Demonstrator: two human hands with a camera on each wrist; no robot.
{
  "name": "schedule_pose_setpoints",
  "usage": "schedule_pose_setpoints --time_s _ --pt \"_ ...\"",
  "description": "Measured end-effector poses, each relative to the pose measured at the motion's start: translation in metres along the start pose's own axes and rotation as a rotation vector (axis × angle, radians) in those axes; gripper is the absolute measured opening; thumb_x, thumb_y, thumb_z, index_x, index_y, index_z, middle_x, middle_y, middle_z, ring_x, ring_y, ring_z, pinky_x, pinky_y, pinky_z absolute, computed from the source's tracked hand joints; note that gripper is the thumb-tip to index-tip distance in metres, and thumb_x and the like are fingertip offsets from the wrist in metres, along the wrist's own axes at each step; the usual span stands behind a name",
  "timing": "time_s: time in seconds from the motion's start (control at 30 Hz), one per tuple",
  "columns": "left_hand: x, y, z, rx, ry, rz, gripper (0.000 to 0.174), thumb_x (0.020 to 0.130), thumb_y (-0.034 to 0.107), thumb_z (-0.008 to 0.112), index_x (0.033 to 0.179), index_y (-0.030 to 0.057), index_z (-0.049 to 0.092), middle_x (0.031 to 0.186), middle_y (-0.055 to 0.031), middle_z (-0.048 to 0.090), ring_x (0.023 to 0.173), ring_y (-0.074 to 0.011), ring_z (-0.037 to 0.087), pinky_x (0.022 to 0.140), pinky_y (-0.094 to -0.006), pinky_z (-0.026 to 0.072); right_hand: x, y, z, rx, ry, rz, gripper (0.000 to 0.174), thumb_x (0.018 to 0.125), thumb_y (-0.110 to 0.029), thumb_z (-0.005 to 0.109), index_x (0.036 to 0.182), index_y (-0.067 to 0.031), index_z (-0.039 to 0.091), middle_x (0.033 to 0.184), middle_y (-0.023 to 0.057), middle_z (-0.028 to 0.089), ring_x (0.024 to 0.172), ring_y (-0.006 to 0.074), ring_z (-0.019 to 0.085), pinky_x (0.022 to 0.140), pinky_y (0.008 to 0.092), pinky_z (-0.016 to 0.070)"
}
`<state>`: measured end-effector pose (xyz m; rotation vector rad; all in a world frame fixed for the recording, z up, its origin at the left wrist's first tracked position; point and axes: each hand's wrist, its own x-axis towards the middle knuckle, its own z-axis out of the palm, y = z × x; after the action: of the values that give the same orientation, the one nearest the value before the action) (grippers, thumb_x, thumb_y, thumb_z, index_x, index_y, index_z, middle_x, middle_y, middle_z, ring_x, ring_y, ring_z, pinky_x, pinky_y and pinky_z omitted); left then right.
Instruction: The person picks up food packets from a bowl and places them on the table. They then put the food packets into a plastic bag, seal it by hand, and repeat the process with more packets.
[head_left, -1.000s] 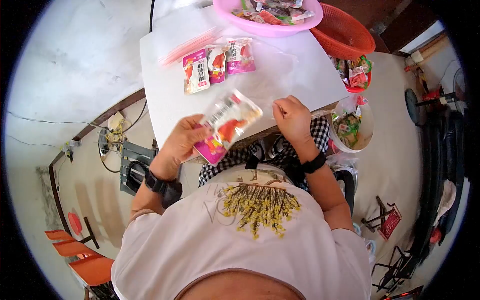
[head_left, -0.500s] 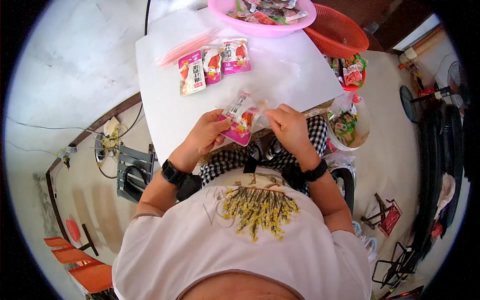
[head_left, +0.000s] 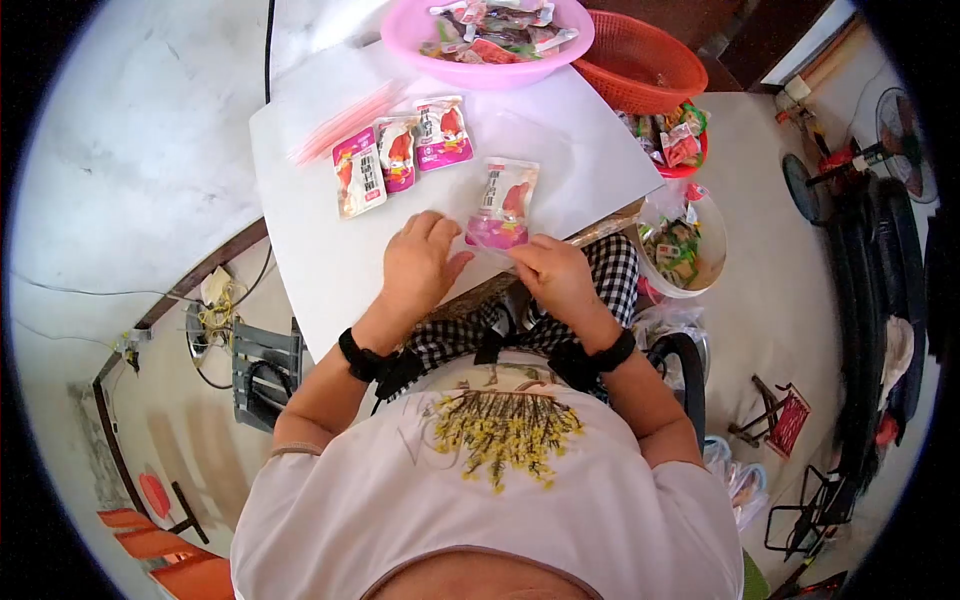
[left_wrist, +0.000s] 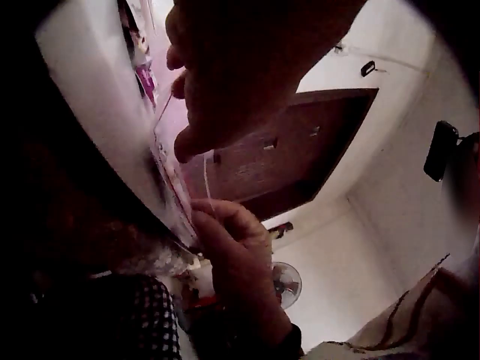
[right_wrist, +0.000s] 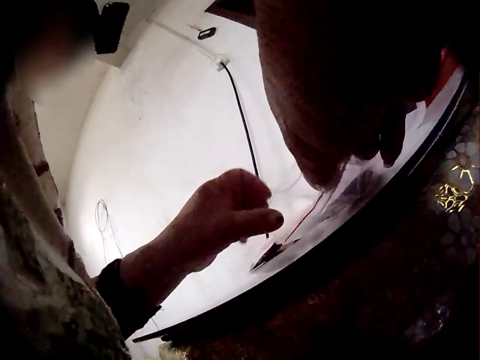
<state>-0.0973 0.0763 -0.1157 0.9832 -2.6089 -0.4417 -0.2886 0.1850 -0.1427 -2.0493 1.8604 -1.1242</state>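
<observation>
A white-and-magenta pouch [head_left: 503, 203] lies inside a clear plastic bag near the table's front edge. My right hand [head_left: 560, 283] pinches the bag's near edge between thumb and fingers; the left wrist view also shows that right hand [left_wrist: 244, 251] at the edge. Just left of the pouch is my left hand [head_left: 420, 265], holding nothing, its fingers relaxed and slightly bent; the right wrist view shows this left hand [right_wrist: 206, 225] too. Three similar pouches, one of them white and magenta [head_left: 443, 132], lie side by side farther back.
Flat bags with red edges [head_left: 345, 122] are stacked at the left of the white table [head_left: 300, 235]. A pink basin [head_left: 480, 72] of packets stands at the back, with a red basket [head_left: 640, 62] beside it. Right of the table is a white bucket [head_left: 711, 242].
The held pouch has gone into the clear bag and now lies on the table. My left hand has let go of it and moved slightly right; my right hand has come down at the bag's edge.
</observation>
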Motion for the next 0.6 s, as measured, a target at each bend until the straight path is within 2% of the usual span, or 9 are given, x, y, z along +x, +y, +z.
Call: schedule_pose_setpoints --time_s 0.07,0.1,0.2,0.3,0.4,0.5,0.6 --pt "0.012 0.009 0.003 0.064 0.209 0.301 0.05 0.066 0.022 0.079 0.112 0.0151 0.061 0.115 -0.0131 0.057 0.106 -0.03 0.056 0.089 -0.0458 0.0438 0.0 -0.002 0.0 0.004 0.014 -0.006 0.011 0.078 -0.008 0.066 0.09 -0.0065 0.067 0.078 0.0102 0.059 0.07 0.0304 0.06 0.06 0.0388 0.0487" --pt "0.018 0.016 0.006 0.071 0.148 0.356 0.042 0.071 0.021 0.073 0.11 0.0142 0.063 0.126 -0.013 0.052 0.116 -0.029 0.05 0.094 -0.0485 0.0385 0.0 -0.002 -0.001 0.007 0.019 -0.01 0.011 0.079 -0.008 0.066 0.089 -0.0066 0.067 0.078 0.0102 0.059 0.07 0.0304 0.06 0.06 0.0387 0.0487" --pt "0.035 0.019 0.027 0.21 0.161 0.533 0.03 0.078 0.019 0.064 0.107 0.0123 0.062 0.116 -0.0114 0.057 0.112 -0.0257 0.053 0.091 -0.047 0.0398 -0.002 0.0 0.0 0.0 0.039 -0.046 0.01 0.079 -0.007 0.066 0.088 -0.0066 0.067 0.077 0.0101 0.059 0.07 0.0302 0.06 0.059 0.0385 0.0482" --pt "0.052 0.02 0.029 0.273 -0.006 0.507 0.022 0.081 0.018 0.058 0.101 0.0121 0.062 0.096 -0.0073 0.062 0.099 -0.0214 0.06 0.09 -0.0446 0.0419 -0.005 0.0 -0.007 -0.113 -0.08 0.051 0.009 0.078 -0.01 0.063 0.087 -0.0095 0.066 0.078 0.0107 0.059 0.072 0.0311 0.061 0.061 0.0403 0.0501" --pt "0.067 0.018 0.034 0.343 0.092 0.487 0.017 0.079 0.018 0.058 0.095 0.0135 0.061 0.078 -0.0022 0.061 0.075 -0.0192 0.065 0.074 -0.04 0.0499 -0.005 -0.001 -0.012 -0.125 -0.057 0.043 0.011 0.078 -0.009 0.063 0.088 -0.0097 0.067 0.077 0.0107 0.058 0.071 0.0306 0.061 0.06 0.0404 0.0495" --pt "0.081 0.014 0.048 0.441 0.101 0.333 0.017 0.079 0.018 0.058 0.095 0.0138 0.061 0.075 -0.0034 0.061 0.057 -0.0208 0.063 0.052 -0.0358 0.0493 -0.003 0.002 -0.012 -0.035 0.002 0.034 0.015 0.076 -0.007 0.064 0.091 -0.0094 0.067 0.077 0.0107 0.058 0.071 0.0304 0.061 0.06 0.0396 0.0496" --pt "0.095 0.004 0.063 0.401 0.285 0.365 0.016 0.08 0.017 0.056 0.094 0.0134 0.06 0.073 -0.0029 0.061 0.049 -0.0219 0.06 0.041 -0.0347 0.0444 -0.001 0.004 -0.012 -0.045 0.012 0.078 0.019 0.076 -0.006 0.065 0.094 -0.0085 0.068 0.078 0.0105 0.059 0.072 0.0301 0.061 0.06 0.0384 0.0499"
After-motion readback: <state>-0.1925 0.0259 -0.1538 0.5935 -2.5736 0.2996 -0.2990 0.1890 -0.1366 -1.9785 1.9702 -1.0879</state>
